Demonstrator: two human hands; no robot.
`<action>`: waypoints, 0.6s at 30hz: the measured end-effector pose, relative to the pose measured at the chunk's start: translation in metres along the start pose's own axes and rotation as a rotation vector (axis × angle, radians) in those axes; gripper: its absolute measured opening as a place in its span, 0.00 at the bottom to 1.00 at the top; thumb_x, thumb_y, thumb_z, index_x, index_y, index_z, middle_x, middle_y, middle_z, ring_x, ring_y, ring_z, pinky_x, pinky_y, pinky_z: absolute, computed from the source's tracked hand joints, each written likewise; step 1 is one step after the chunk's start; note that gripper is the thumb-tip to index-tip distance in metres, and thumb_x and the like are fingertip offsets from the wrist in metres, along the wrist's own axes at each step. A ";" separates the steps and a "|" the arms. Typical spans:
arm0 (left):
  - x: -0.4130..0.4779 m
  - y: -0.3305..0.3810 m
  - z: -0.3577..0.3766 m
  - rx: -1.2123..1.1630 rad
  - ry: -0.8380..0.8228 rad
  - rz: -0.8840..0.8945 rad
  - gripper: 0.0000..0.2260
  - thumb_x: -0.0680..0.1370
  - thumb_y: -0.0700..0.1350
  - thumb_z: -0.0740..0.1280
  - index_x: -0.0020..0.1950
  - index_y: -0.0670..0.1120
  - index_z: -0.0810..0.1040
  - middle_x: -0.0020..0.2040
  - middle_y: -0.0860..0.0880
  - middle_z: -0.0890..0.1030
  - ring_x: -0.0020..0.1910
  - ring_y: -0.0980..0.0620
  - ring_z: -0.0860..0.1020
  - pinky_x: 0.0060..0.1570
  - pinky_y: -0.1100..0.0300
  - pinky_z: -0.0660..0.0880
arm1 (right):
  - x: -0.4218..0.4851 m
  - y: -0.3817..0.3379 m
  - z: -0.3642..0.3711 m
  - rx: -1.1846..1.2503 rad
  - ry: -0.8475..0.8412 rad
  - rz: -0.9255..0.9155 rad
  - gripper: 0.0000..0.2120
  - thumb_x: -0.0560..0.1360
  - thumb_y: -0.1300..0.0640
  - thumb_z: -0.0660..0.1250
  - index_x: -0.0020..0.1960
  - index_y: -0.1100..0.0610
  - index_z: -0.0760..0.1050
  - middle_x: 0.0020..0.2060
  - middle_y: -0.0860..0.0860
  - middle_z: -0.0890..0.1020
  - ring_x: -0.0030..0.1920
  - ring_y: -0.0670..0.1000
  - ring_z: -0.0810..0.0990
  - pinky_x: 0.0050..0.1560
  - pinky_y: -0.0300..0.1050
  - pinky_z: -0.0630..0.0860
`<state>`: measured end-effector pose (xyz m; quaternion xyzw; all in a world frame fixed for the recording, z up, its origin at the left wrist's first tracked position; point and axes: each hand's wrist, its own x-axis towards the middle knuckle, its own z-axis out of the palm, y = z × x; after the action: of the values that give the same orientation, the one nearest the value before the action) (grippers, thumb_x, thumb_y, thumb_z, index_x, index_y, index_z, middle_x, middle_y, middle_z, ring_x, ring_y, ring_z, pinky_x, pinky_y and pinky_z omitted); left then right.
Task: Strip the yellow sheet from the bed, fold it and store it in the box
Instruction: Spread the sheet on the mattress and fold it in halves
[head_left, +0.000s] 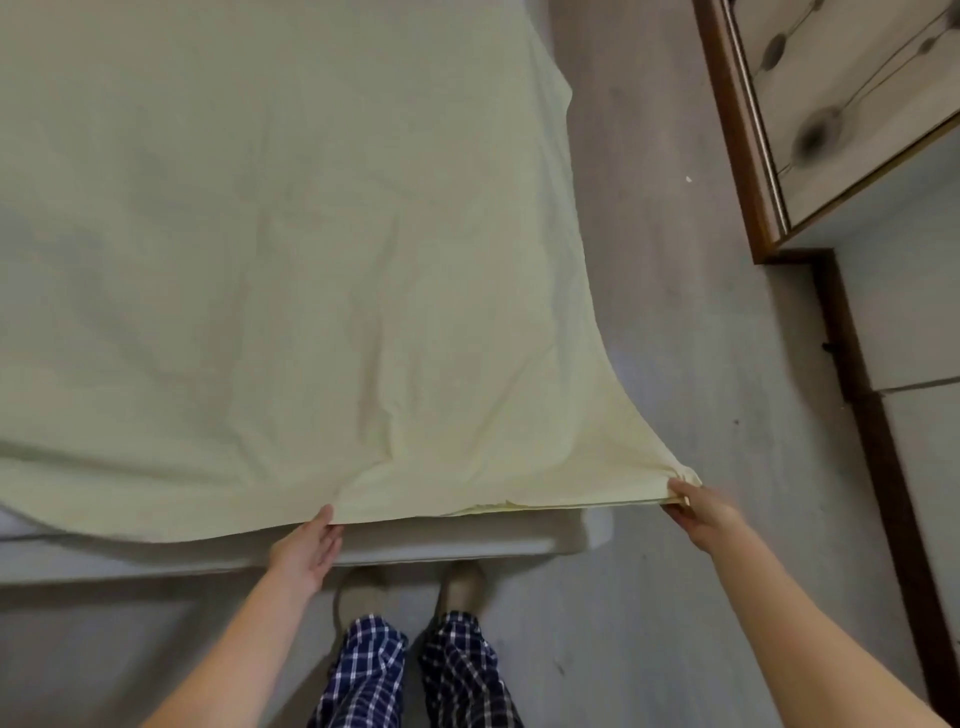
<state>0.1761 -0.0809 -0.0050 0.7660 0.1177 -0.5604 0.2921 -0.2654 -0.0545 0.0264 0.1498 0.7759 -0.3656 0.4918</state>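
The pale yellow sheet (270, 249) lies spread over the bed and fills most of the view, with wrinkles near its front edge. My right hand (698, 512) pinches the sheet's near right corner and holds it pulled out past the mattress, over the floor. At the sheet's front edge my left hand (306, 548) has its thumb on top of the cloth and its fingers underneath, holding the hem. Below that lifted edge the white mattress (447, 538) shows. No box is in view.
I stand at the bed's foot on a grey floor (675, 322), my plaid trouser legs and slippers (410, 592) just below the mattress. A wardrobe with a dark wooden frame (737, 145) and a wall with dark skirting (883, 441) line the right side.
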 end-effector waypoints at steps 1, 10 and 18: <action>0.002 -0.001 0.001 0.010 0.003 -0.004 0.19 0.76 0.38 0.68 0.66 0.38 0.71 0.67 0.40 0.74 0.65 0.46 0.74 0.60 0.56 0.72 | 0.002 0.002 0.000 -0.009 0.003 -0.007 0.12 0.78 0.70 0.58 0.39 0.59 0.68 0.37 0.53 0.73 0.31 0.50 0.77 0.21 0.35 0.75; 0.002 0.018 0.017 0.006 -0.031 0.048 0.20 0.77 0.40 0.68 0.67 0.40 0.70 0.68 0.41 0.73 0.64 0.48 0.75 0.56 0.58 0.73 | 0.003 -0.006 0.008 -0.004 0.011 -0.042 0.06 0.78 0.71 0.60 0.44 0.63 0.70 0.37 0.54 0.73 0.36 0.49 0.71 0.20 0.36 0.75; 0.014 -0.042 -0.017 0.166 0.028 -0.113 0.20 0.76 0.40 0.68 0.67 0.39 0.71 0.67 0.40 0.74 0.65 0.46 0.74 0.59 0.55 0.73 | 0.018 0.033 -0.015 -0.303 0.270 -0.085 0.20 0.75 0.66 0.67 0.64 0.73 0.70 0.52 0.61 0.78 0.48 0.54 0.73 0.52 0.52 0.73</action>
<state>0.1726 -0.0395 -0.0278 0.7874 0.1177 -0.5732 0.1939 -0.2640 -0.0229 0.0009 0.0890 0.8864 -0.2419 0.3844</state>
